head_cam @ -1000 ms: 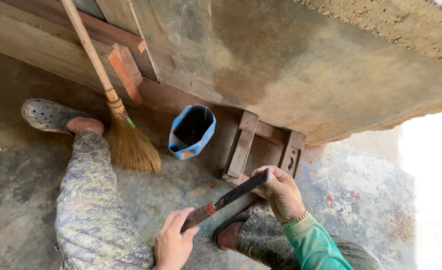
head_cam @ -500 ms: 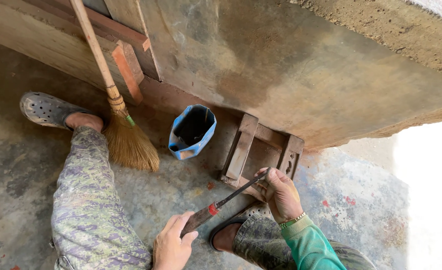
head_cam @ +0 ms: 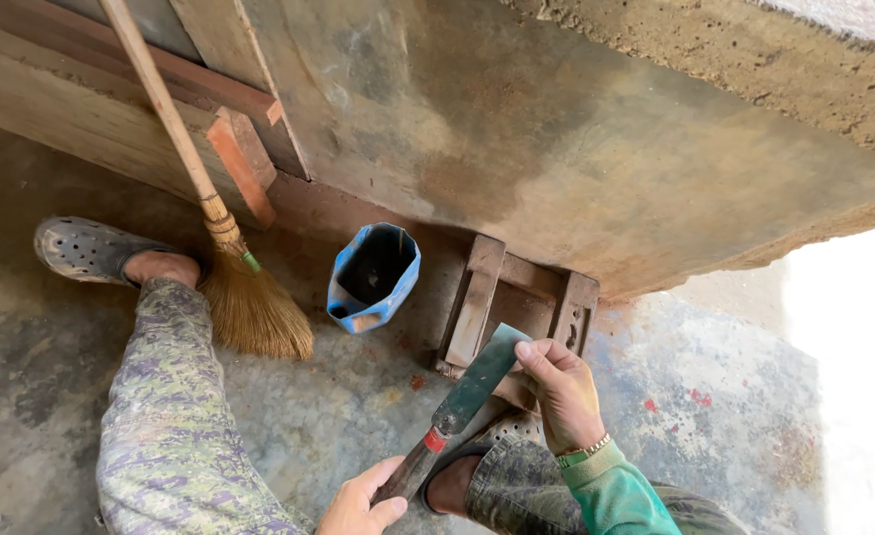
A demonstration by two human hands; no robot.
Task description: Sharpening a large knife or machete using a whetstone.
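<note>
My left hand (head_cam: 363, 505) grips the dark handle of a flat-bladed scraper (head_cam: 462, 406) at the bottom of the view. The blade slants up to the right. My right hand (head_cam: 558, 391) holds the blade's far end, thumb and fingertips on its edge. Just behind the blade a small wooden frame (head_cam: 517, 297) lies on the floor against the concrete wall. My legs in patterned trousers stretch out left and below, with a grey clog (head_cam: 86, 248) on the left foot.
A straw broom (head_cam: 234, 287) with a long wooden handle leans against wooden planks (head_cam: 244, 154) by the wall. A dented blue bucket (head_cam: 373, 277) sits between the broom and the frame. The stained concrete floor (head_cam: 715, 396) runs right into bright sunlight.
The blade has turned from edge-on to show its flat face, and its tip has lifted. My right hand has shifted up along the blade's end. The camera has moved closer.
</note>
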